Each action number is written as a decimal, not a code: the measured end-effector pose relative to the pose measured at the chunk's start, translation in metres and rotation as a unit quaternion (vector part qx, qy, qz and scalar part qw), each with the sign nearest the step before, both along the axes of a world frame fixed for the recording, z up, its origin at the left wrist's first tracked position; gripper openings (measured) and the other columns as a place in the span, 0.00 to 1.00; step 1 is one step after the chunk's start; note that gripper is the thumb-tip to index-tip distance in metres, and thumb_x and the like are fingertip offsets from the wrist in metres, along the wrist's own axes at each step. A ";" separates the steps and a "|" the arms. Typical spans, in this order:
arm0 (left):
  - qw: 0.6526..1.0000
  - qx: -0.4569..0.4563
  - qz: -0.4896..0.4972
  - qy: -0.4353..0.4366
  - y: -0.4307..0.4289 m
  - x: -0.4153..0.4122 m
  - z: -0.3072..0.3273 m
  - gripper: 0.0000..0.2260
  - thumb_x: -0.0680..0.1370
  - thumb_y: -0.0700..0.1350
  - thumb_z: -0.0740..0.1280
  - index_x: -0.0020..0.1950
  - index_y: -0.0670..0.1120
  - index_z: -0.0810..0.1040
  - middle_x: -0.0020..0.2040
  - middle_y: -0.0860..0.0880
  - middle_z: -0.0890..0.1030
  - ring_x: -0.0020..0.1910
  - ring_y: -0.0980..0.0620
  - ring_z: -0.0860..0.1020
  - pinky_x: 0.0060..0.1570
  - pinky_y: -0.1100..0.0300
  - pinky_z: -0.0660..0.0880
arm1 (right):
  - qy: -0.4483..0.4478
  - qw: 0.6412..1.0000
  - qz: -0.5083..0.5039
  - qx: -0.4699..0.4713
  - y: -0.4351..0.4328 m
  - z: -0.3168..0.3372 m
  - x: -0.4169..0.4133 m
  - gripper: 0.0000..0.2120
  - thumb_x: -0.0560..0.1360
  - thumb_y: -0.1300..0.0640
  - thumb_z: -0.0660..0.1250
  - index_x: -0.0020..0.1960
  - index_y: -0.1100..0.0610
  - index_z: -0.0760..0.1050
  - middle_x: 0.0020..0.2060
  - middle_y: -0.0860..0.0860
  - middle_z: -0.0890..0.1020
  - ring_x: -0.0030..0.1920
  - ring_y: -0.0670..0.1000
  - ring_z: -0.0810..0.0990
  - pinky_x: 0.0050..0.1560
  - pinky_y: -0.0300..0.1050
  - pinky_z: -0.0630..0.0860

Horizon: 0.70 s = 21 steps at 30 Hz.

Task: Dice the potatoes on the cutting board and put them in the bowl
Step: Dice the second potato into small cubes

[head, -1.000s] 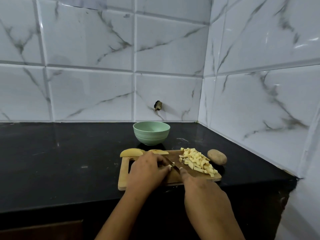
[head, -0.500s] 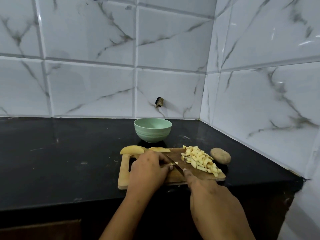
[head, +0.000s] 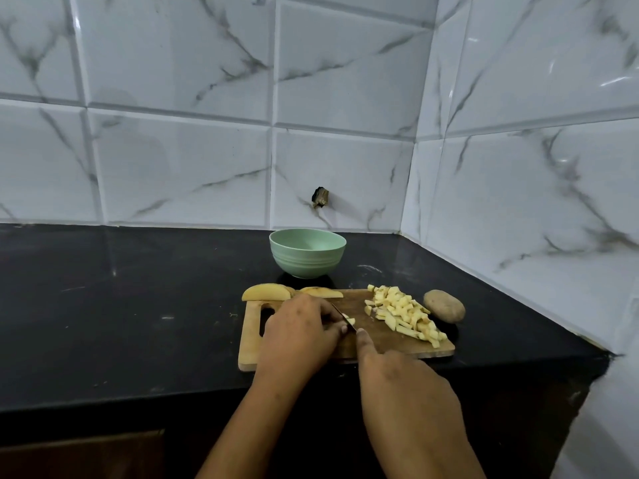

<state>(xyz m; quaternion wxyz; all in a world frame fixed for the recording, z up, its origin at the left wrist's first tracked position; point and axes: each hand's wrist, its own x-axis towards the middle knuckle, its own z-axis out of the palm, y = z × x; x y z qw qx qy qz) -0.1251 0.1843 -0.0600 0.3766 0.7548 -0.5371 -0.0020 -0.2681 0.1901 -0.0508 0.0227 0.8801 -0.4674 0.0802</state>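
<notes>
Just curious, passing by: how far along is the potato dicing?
Done: a pile of diced potato on the right of the cutting board. In hand: the left hand holds a potato piece while the right hand works the knife. Left: two wedges at the board's far edge, a whole potato beside it, and the bowl looks empty.

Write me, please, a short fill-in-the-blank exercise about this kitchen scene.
1. The bowl behind the cutting board is ____ in colour.
2. The diced potato pile lies on the board's ____ half.
3. The whole potato rests off the board, on the black ____.
4. The right hand holds a ____.
Missing words: green; right; counter; knife.
</notes>
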 end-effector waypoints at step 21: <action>1.000 -0.011 0.005 0.011 0.001 0.003 0.001 0.05 0.73 0.49 0.71 0.48 0.54 0.84 0.48 0.57 0.82 0.48 0.60 0.77 0.51 0.64 0.74 | -0.007 1.000 0.016 -0.008 -0.001 0.005 0.010 0.31 0.80 0.63 0.56 0.79 0.52 0.45 0.57 0.52 0.77 0.53 0.51 0.78 0.41 0.43 0.69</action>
